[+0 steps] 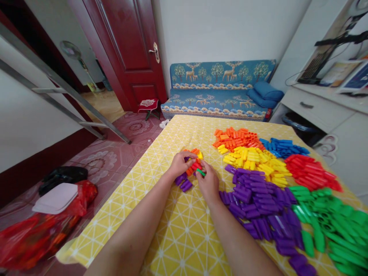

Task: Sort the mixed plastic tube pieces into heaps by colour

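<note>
My left hand (181, 164) is closed at the small mixed pile near the middle of the table; what its fingertips hold is too small to make out. Close on its right, my right hand (207, 177) has its fingers closed on a green piece (200, 172). Red pieces (196, 166) lie between the two hands. Around them are orange pieces (194, 151), a yellow piece (200, 155) and several purple pieces (186, 186), the purple ones just below my left hand. Fingers hide part of this pile.
On the yellow patterned tablecloth (115, 214), sorted heaps lie to the right: orange (235, 138), yellow (255, 159), blue (283, 147), red (312, 171), purple (258, 199) and green (336, 222). A blue sofa (212, 97) stands behind the table.
</note>
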Available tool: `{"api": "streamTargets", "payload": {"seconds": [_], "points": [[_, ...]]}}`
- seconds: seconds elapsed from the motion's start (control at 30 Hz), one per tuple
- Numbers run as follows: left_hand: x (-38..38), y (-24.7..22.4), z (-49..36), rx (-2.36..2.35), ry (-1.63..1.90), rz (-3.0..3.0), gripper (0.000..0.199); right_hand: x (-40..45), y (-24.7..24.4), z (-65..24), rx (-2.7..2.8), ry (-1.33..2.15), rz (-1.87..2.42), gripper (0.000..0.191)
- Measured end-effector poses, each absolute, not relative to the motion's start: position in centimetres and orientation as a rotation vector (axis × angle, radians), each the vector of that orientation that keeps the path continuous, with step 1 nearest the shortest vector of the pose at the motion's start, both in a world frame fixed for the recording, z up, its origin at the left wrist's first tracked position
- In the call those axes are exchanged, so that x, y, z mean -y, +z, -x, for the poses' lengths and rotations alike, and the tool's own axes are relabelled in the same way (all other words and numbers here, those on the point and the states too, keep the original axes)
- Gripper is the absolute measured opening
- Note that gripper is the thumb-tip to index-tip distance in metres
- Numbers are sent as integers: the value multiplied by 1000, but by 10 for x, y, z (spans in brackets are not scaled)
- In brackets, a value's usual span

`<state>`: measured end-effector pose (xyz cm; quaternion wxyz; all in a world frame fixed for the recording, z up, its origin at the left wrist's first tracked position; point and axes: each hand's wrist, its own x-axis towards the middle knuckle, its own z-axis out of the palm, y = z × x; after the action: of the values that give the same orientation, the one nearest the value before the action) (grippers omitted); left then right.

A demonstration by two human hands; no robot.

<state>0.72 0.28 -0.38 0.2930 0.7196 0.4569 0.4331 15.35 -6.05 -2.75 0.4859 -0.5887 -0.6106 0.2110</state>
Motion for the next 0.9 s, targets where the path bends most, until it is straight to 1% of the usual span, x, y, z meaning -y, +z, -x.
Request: {"api": "streamTargets", "payload": {"seconds": [0.07,0.13,0.27,0.37,0.53,0.73,0.9], "points": [[-2,-7,-5,-1132,1207,-1824,20,61,-24,-153,1546,467,1473,38],[-2,-7,-2,-1097,1247,-1765,21,62,-21,-152,1548,491,1498,31],[-2,-6,0,-1087,1280,-1725,23,62,-22,-152,1390,635,1465,27],[0,-4,1,-1082,1252,-1749,29,60,-24,-154,1236,684,1363,27],[6,1,0,-1002,1083,-1842,38,60,-24,-159,999,718,1269,33],[6,-2,-3,-980,1127,-1734,33,61,-25,-159,850,778,1181,37],[3,-4,-3,-1011,1279,-1634,30,58,-29,-160,765,779,1147,38]]}}
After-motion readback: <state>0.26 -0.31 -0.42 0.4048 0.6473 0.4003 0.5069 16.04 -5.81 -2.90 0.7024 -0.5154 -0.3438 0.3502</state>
